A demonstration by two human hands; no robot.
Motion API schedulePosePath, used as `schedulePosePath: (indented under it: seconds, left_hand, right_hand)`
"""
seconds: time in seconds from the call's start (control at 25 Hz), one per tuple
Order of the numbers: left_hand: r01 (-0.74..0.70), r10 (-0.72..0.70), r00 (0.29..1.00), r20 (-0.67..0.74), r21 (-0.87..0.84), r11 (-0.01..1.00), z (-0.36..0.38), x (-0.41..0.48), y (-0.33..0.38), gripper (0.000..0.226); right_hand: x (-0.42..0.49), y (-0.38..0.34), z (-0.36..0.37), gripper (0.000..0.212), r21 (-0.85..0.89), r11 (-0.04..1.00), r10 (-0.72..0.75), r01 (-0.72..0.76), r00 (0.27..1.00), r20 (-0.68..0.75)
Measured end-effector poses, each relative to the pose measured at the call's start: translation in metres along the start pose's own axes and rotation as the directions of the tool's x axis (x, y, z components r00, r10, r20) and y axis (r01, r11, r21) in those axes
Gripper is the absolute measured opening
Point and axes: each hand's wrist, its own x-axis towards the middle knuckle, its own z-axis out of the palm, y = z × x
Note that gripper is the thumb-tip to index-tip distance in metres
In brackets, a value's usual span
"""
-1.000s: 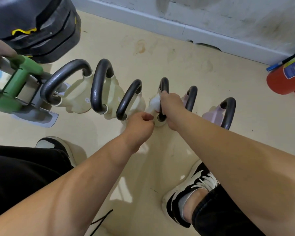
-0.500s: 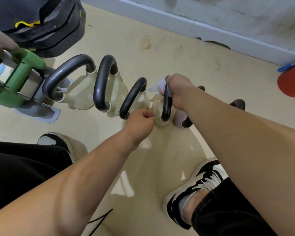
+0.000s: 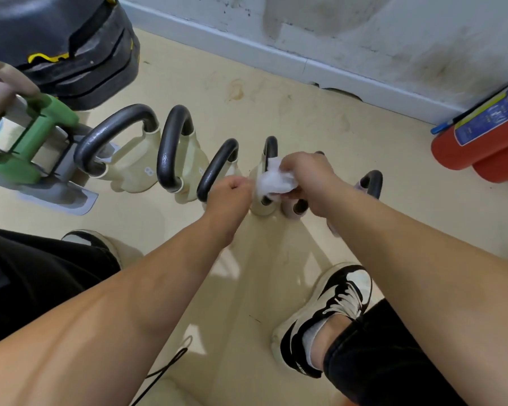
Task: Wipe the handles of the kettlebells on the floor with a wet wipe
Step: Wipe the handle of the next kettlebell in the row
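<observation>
Your right grip (image 3: 308, 180) is closed round the bunched wet wipe (image 3: 274, 181) and presses it on the handle (image 3: 271, 148) of the fourth kettlebell (image 3: 260, 208), counted from the 9 o'clock end of the row.

To do this pass well, I think you should wrap the wipe all round the bar, not only on one face. Then slide it over the whole arch, down to both feet of the handle.

Your left grip (image 3: 232, 191) is curled into a fist just at 9 o'clock of this kettlebell. I cannot tell if it holds anything. It is best used to steady the body, because the bell may tip under a sideways rub.

The kettlebells stand in a row on the floor (image 3: 276, 98), a little toward 12 o'clock from the middle of the view. The row runs from 9 to 3 o'clock. The handles are dark grey and a bit shiny. The fourth body is cream, and the last kettlebell (image 3: 371, 183) looks pale pink.
</observation>
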Motion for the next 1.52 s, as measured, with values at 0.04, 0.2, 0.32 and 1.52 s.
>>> schedulePosePath:
  seconds: [0.04, 0.2, 0.32, 1.52]
  left_hand:
    - [0.065, -0.058, 0.997, 0.048, -0.157, 0.985, -0.003, 0.0, 0.008, 0.025]
    - [0.259, -0.142, 0.945, 0.293, -0.413, 0.873, -0.011, -0.002, 0.029, 0.05]
    - [0.198, -0.169, 0.979, 0.114, -0.348, 0.916, -0.012, 0.007, 0.032, 0.032]
    - [-0.258, 0.25, 0.966, 0.067, 0.317, 0.913, 0.034, 0.009, -0.005, 0.043]
  right_hand:
    - [-0.002, -0.001, -0.001, 0.03, 0.013, 0.999, 0.036, -0.039, 0.989, 0.146]
    - [0.007, -0.007, -0.005, 0.03, 0.183, 0.983, -0.054, 0.002, 0.959, 0.277]
    - [0.026, -0.016, 0.001, 0.022, -0.011, 0.977, -0.215, 0.215, 0.977, 0.019]
    - [0.094, -0.032, -0.015, 0.024, -0.257, 0.926, -0.287, 0.275, 0.958, -0.01]
